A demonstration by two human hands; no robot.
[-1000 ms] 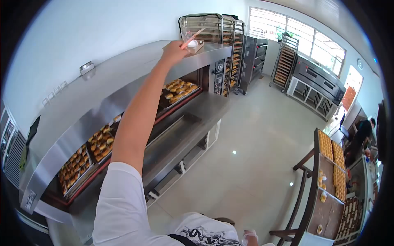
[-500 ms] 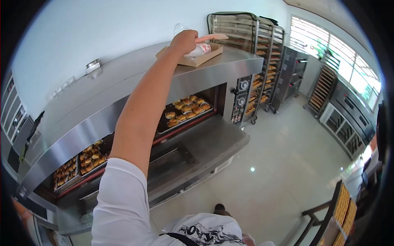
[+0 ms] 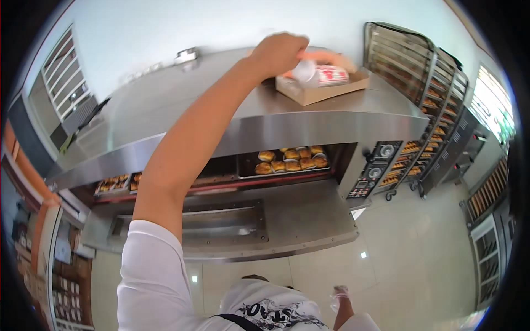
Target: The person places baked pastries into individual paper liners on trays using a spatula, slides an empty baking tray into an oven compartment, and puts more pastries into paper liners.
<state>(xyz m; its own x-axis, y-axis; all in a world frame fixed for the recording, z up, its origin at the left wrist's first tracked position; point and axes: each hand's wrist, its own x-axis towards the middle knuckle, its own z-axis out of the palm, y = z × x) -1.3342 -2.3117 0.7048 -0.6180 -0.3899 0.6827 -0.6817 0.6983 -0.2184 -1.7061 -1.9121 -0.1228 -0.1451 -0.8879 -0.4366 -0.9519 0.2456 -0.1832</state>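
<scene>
My left hand [image 3: 282, 54] reaches over the top of a steel deck oven [image 3: 243, 91], its fingers closed round a long pinkish-orange item [image 3: 328, 58]; motion blur hides its kind. Just below the hand stands a shallow cardboard box [image 3: 323, 94] with a white package with red print [image 3: 332, 75] in it. Low at the right, near my body, my right hand [image 3: 340, 295] appears in a clear plastic glove, away from the oven; its fingers are too small and blurred to read. Golden-brown pastries [image 3: 292, 161] lie on a tray inside the open oven chamber.
Oven controls [image 3: 372, 171] are on the right of the front, above a projecting steel ledge [image 3: 309, 212]. Tall racks of baked goods [image 3: 436, 110] stand beyond. More trays of pastries [image 3: 113, 185] sit at the oven's left. A small metal object [image 3: 186, 55] rests by the wall.
My view has turned left, so the oven and box appear farther right. My left hand still grips the pinkish-orange item above the box. My right hand has come more into view.
</scene>
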